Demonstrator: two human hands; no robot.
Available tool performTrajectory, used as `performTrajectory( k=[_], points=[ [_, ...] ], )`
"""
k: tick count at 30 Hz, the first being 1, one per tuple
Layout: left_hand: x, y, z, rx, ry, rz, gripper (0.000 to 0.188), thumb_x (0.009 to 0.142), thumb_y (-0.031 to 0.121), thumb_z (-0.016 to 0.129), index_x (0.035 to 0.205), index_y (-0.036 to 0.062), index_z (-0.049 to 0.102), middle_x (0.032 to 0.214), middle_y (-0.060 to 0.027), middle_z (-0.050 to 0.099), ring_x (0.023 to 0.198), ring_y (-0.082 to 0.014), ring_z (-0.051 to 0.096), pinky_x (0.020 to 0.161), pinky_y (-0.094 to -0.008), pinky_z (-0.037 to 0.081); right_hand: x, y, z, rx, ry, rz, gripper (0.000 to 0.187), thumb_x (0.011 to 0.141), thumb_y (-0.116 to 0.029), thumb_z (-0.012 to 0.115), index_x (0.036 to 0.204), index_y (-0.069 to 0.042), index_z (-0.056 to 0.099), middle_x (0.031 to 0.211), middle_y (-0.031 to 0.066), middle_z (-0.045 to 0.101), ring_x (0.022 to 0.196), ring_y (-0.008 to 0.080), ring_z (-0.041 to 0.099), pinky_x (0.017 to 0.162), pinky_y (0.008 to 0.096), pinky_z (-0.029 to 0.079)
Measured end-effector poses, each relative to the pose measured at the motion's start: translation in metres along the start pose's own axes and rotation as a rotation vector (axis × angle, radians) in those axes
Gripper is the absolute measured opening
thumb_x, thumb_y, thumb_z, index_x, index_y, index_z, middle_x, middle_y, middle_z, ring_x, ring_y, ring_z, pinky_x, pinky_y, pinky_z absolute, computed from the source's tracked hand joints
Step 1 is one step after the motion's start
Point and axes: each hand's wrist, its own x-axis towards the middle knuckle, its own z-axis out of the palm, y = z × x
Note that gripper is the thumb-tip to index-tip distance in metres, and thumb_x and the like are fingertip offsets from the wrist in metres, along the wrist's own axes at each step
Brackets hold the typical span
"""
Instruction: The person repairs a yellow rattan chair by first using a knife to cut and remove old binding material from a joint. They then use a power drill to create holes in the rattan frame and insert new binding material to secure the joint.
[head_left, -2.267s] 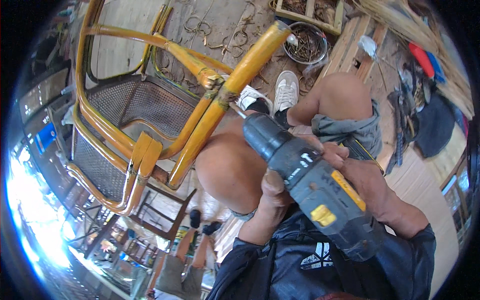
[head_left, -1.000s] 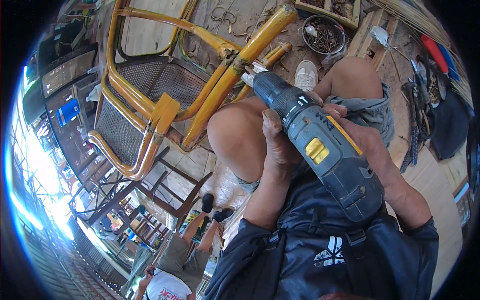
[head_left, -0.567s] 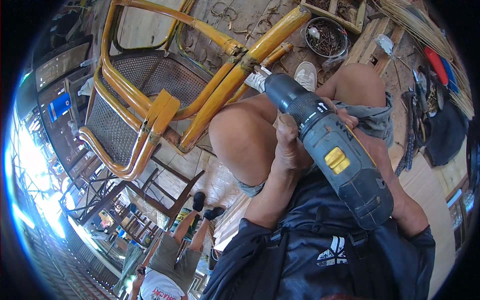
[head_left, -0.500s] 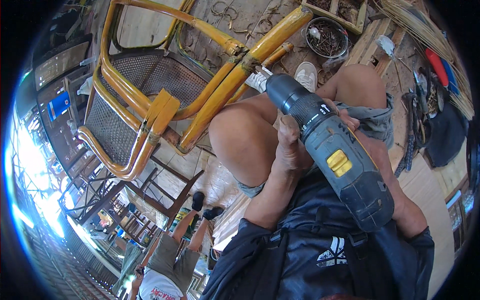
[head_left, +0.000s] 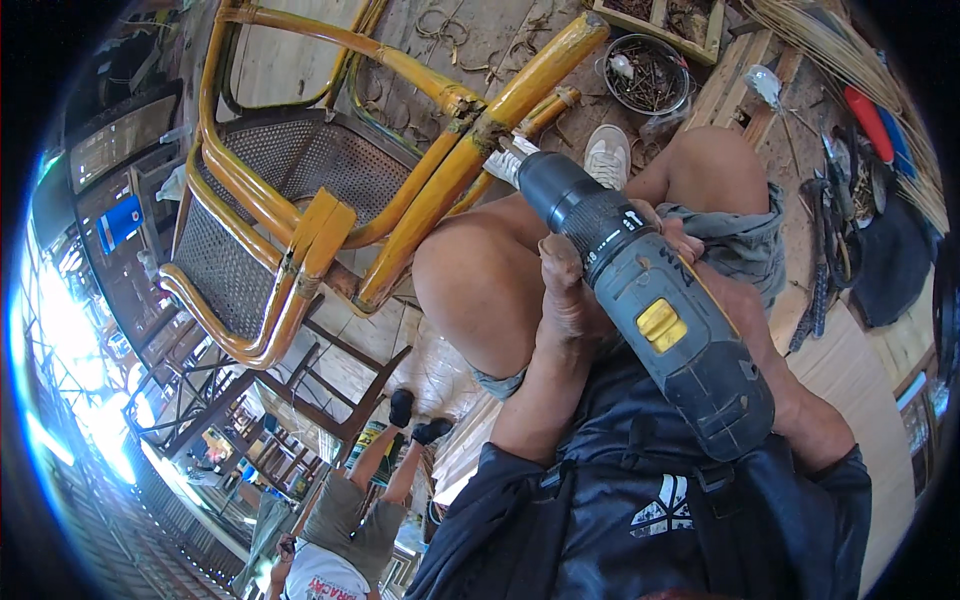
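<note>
— Drill in your grasp, is it? How do you have hold of it?

— Your left hand is closed around its left flank, just behind the chuck. Your right hand sits on the far side with the fingers curled over the top; the body hides how tightly it grips. The dark grey tool, with its yellow switch, lies slanted across your bare thigh.

— And where is its tip?

— Its chuck rests at the joint of the yellow rattan chair, where the thick poles meet; you cannot see the bit itself.

— What lies around you?

— Your white shoe sits just beyond the chuck. A round bowl of nails stands further off, near a wooden tray. Hand tools lie on planks to your right. Another person is sprawled on the floor lower left, well apart.
</note>
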Motion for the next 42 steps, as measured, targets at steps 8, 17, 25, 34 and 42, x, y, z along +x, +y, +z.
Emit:
performTrajectory(
  k=[8, 17, 25, 34, 42],
  points=[
    [0.0, -0.001, -0.01, -0.02, -0.073, 0.035, 0.095, 0.059, 0.067, 0.065, 0.112, -0.0089, 0.044, 0.096, -0.024, 0.06, 0.1, -0.0367, 0.057, 0.096, -0.0468, 0.04, 0.003, -0.001, 0.003, -0.174, -0.072, -0.048, 0.036, 0.074, -0.018, 0.066, 0.1, 0.0, 0.05, 0.083, 0.0153, 0.055, 0.075, 0.029, 0.061, 0.064, 0.0352, 0.05],
    [-0.003, -0.006, 0.011, 0.237, 0.196, 0.048, 0.107, 0.049, 0.094, 0.037, 0.094, -0.0021, 0.049, 0.079, -0.0176, 0.062, 0.087, -0.0315, 0.06, 0.104, -0.0452, 0.028, 0.001, 0.004, 0.004, -0.151, -0.017, -0.132, 0.033, 0.074, -0.016, 0.067, 0.097, -0.001, 0.05, 0.078, 0.0132, 0.053, 0.07, 0.0265, 0.06, 0.06, 0.0344, 0.049],
    [-0.006, -0.004, 0.011, 0.279, 0.262, -0.012, 0.108, 0.044, 0.094, 0.038, 0.094, -0.0008, 0.05, 0.079, -0.016, 0.061, 0.084, -0.0301, 0.059, 0.105, -0.0451, 0.026, 0.003, 0.008, 0.007, -0.179, 0.007, -0.175, 0.035, 0.073, -0.015, 0.069, 0.098, 0.002, 0.051, 0.077, 0.0135, 0.054, 0.069, 0.0243, 0.06, 0.058, 0.0335, 0.05],
    [-0.001, -0.005, -0.006, 0.208, 0.133, -0.051, 0.111, 0.043, 0.094, 0.039, 0.097, -0.0019, 0.05, 0.082, -0.0162, 0.061, 0.087, -0.0307, 0.059, 0.106, -0.0445, 0.025, 0.019, 0.016, 0.018, -0.248, 0.053, -0.147, 0.034, 0.074, -0.016, 0.066, 0.097, 0.004, 0.051, 0.072, 0.0146, 0.054, 0.065, 0.0282, 0.06, 0.057, 0.0355, 0.05],
    [-0.001, 0.006, 0.017, 0.31, 0.09, -0.146, 0.108, 0.052, 0.084, 0.055, 0.114, -0.0039, 0.045, 0.096, -0.022, 0.061, 0.101, -0.0366, 0.057, 0.101, -0.0465, 0.034, -0.014, 0.023, -0.011, -0.439, -0.063, -0.008, 0.033, 0.078, -0.036, 0.061, 0.092, -0.007, 0.056, 0.07, 0.0098, 0.057, 0.06, 0.0249, 0.059, 0.052, 0.0349, 0.046]
  ],
)
